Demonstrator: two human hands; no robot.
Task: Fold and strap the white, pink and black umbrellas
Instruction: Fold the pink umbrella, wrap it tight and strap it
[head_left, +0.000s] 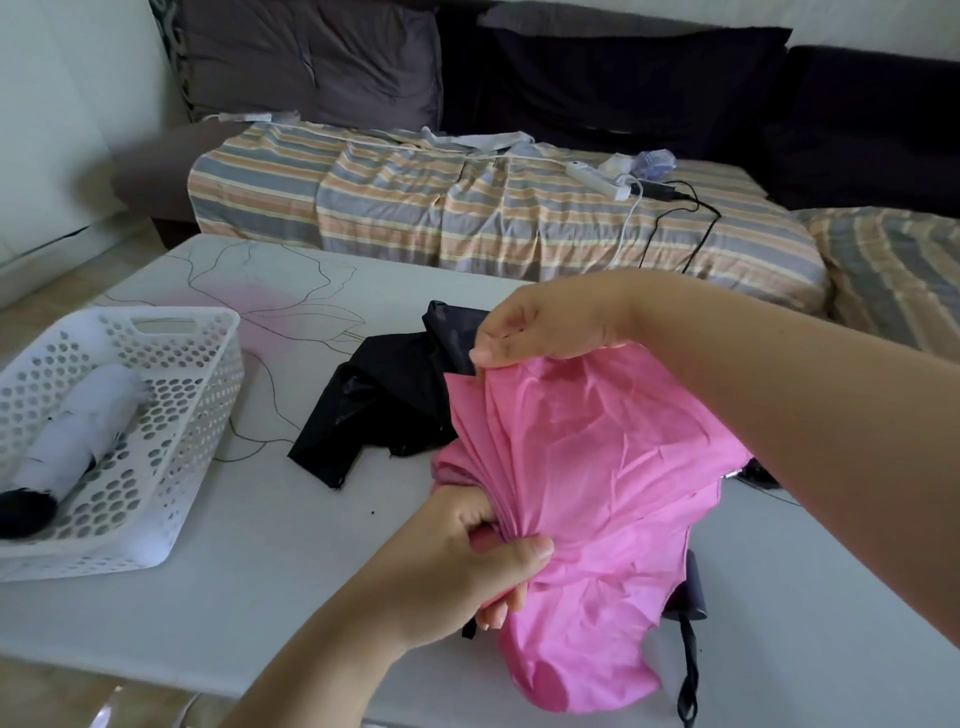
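The pink umbrella (587, 467) hangs loose and crumpled above the white table (249, 561), its dark handle and wrist cord showing at the lower right. My left hand (467, 566) grips the gathered pink fabric near its middle. My right hand (540, 327) pinches the top edge of the pink canopy between thumb and fingers. The black umbrella (384, 405) lies unfolded on the table behind the pink one. The white umbrella (78, 431), rolled up with a black handle, lies in the white perforated basket (171, 467) at the left.
A sofa with a striped cover (467, 208) runs along the far side of the table. A white power strip (602, 179) with black cables lies on it. Dark cushions (623, 78) line the back.
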